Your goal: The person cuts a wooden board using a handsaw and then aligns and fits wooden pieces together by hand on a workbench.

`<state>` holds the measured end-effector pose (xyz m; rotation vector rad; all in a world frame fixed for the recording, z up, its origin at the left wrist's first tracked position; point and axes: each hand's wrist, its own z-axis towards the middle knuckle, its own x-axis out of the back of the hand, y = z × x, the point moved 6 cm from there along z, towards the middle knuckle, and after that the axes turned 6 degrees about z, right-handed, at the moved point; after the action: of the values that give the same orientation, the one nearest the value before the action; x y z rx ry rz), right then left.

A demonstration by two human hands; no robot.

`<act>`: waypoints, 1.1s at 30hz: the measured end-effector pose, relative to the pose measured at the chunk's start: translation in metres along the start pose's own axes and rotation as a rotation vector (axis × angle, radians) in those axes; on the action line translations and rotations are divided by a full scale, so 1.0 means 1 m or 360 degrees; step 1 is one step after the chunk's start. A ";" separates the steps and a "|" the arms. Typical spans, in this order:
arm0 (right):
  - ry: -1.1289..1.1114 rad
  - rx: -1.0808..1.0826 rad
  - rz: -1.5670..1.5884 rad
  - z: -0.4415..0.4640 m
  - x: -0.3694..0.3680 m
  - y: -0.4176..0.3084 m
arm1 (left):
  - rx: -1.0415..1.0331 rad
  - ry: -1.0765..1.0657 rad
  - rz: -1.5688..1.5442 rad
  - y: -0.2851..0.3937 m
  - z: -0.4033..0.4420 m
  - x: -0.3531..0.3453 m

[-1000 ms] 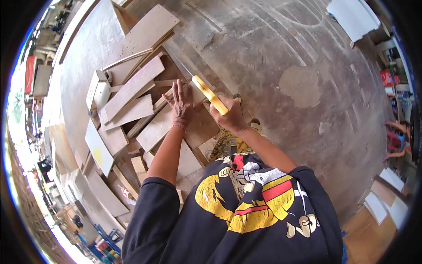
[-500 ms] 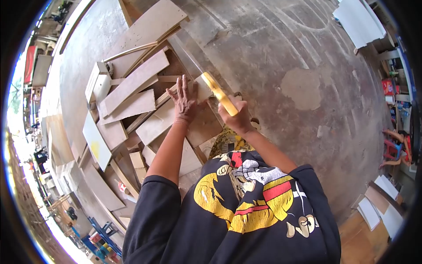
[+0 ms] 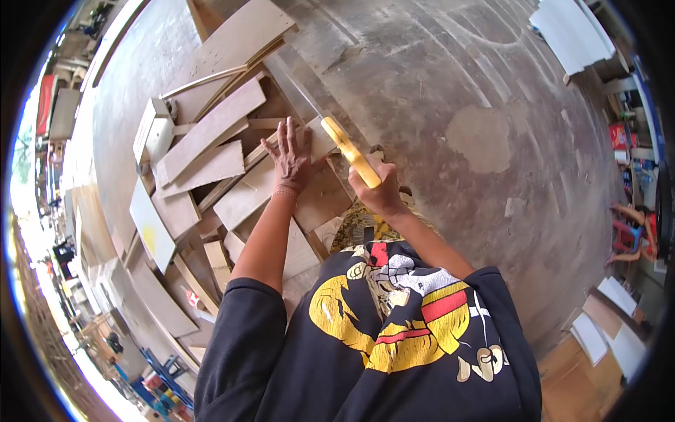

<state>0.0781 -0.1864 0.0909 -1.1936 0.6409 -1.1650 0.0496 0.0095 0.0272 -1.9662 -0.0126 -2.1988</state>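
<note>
My right hand (image 3: 380, 188) is wrapped round the yellow handle of a handsaw (image 3: 350, 150). The saw's thin blade reaches away from me, up and to the left, along the right end of a pale wooden board (image 3: 323, 141). On that board my left hand (image 3: 291, 163) lies flat, its fingers spread and nothing in its grip. Whether the blade's teeth are in the wood cannot be made out. Under and around the left hand lies a heap of board offcuts (image 3: 211, 133).
More panels are piled to the left, among them a white one with a yellow stain (image 3: 150, 224). The concrete floor (image 3: 415, 77) stretches to the right. White sheets (image 3: 573, 35) lean at the upper right. Another person (image 3: 636, 232) is at the far right edge.
Very little differs. The saw handle and my right hand sit slightly lower, while my left hand stays spread on the board. The whole view has shifted a touch.
</note>
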 end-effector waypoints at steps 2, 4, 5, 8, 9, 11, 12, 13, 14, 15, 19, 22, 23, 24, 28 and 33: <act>-0.0021 0.0006 -0.0059 -0.014 0.017 -0.015 | -0.0027 0.0073 0.0012 0.000 0.005 0.000; -0.0125 0.0080 -0.0244 -0.049 0.044 -0.033 | -0.0015 0.0029 0.0032 0.001 0.000 0.000; -0.0160 0.0143 -0.0320 -0.056 0.054 -0.039 | 0.0018 0.0032 0.0023 0.000 0.003 0.001; -0.0143 0.0226 -0.0274 -0.042 0.035 -0.031 | -0.0015 0.0054 -0.0046 0.001 0.000 0.004; -0.0109 0.0210 -0.0220 -0.026 0.022 -0.017 | -0.0005 0.0057 -0.0039 -0.001 0.000 0.001; -0.0015 0.0201 -0.0170 0.011 -0.005 -0.009 | -0.0017 0.0045 -0.0027 -0.003 0.000 -0.005; -0.0014 0.0204 -0.0165 0.010 -0.010 -0.009 | -0.0002 0.0002 0.0029 -0.002 0.000 -0.004; 0.0024 0.0101 -0.0074 0.011 -0.015 0.000 | -0.0011 0.0020 0.0045 -0.003 0.001 -0.002; 0.0063 -0.0006 0.0010 0.015 -0.016 0.005 | -0.0013 0.0006 0.0027 -0.004 -0.002 -0.004; 0.0036 0.0084 -0.0108 0.008 -0.010 -0.001 | -0.0005 0.0008 0.0004 -0.003 -0.001 -0.006; -0.0135 0.0048 -0.0202 -0.048 0.043 -0.035 | 0.0005 0.0024 -0.0034 -0.001 0.000 0.001; -0.0148 0.0124 -0.0203 -0.039 0.037 -0.034 | 0.0006 0.0031 -0.0027 -0.001 0.001 0.004; -0.0131 0.0204 -0.0254 -0.027 0.026 -0.033 | -0.0018 0.0058 -0.0014 0.000 0.000 0.005; -0.0126 0.0058 -0.0141 -0.010 0.012 -0.018 | -0.0029 0.0066 -0.0009 0.000 -0.001 0.004; 0.0011 0.0070 -0.0066 0.016 -0.015 0.004 | 0.0003 -0.0006 -0.0002 -0.001 0.000 0.002; -0.0084 0.0109 -0.0158 -0.037 0.042 -0.043 | 0.0120 0.0017 -0.0078 -0.003 0.000 0.005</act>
<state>0.0439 -0.2362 0.1275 -1.2048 0.5027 -1.2254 0.0489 0.0121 0.0323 -1.9338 -0.1416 -2.2053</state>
